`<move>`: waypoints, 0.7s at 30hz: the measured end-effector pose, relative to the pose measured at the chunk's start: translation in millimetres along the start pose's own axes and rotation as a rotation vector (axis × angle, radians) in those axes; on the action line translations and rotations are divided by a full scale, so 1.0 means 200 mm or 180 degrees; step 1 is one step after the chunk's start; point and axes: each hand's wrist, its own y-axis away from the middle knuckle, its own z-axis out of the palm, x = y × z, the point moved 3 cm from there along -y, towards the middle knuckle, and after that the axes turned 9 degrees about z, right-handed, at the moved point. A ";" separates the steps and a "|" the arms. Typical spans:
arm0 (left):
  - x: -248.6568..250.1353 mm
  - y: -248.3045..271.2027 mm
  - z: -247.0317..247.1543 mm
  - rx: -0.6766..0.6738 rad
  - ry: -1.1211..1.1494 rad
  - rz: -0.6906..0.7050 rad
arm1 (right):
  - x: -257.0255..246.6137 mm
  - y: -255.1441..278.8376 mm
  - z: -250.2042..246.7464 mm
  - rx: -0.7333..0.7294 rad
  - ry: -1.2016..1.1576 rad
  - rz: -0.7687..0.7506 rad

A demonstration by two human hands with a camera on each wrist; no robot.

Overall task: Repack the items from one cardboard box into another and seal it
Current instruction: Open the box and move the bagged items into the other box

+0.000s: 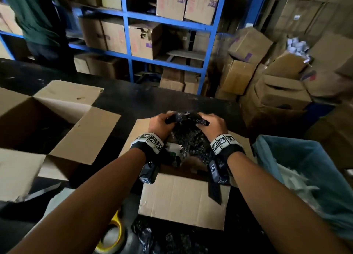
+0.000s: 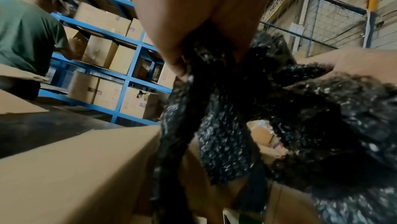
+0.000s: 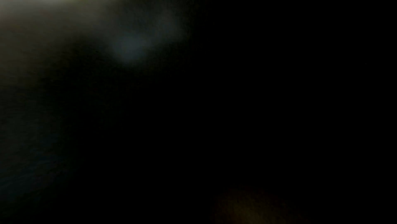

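Both hands grip a bunched sheet of black bubble wrap [image 1: 186, 135] over an open cardboard box [image 1: 181, 200] right in front of me. My left hand [image 1: 159, 122] holds its left end, my right hand [image 1: 213, 123] its right end. From the left wrist, the bubble wrap [image 2: 279, 117] hangs down from my left hand [image 2: 184, 44] into the box [image 2: 75, 168], where small packed items [image 2: 266, 136] show underneath. A second, larger open cardboard box [image 1: 38, 123] stands on the black table [image 1: 145, 99] to the left. The right wrist view is dark and shows nothing.
A yellow tape roll [image 1: 112, 234] lies near the table's front edge, beside more black wrap [image 1: 172, 238]. A bin with a blue liner [image 1: 305, 177] stands at the right. Blue shelves [image 1: 168, 22] with cartons and stacked boxes fill the back. A person in a green shirt [image 2: 25, 35] stands at the far left.
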 end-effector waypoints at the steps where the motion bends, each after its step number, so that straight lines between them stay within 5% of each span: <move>1: -0.04 -0.03 0.05 -0.0143 -0.0038 -0.0089 | 0.02 -0.02 0.04 -0.0135 0.0025 0.0110; 12: -0.28 -0.11 0.40 -0.1914 -0.0818 -0.0660 | 0.18 -0.10 0.42 -0.1797 0.0397 0.0740; 16: -0.31 -0.11 0.41 -0.2019 -0.0914 -0.0648 | 0.19 -0.11 0.37 -0.2424 0.0616 0.0710; 21: -0.28 -0.10 0.42 -0.2036 -0.1041 -0.0456 | 0.27 -0.10 0.24 -0.2244 0.0748 0.0830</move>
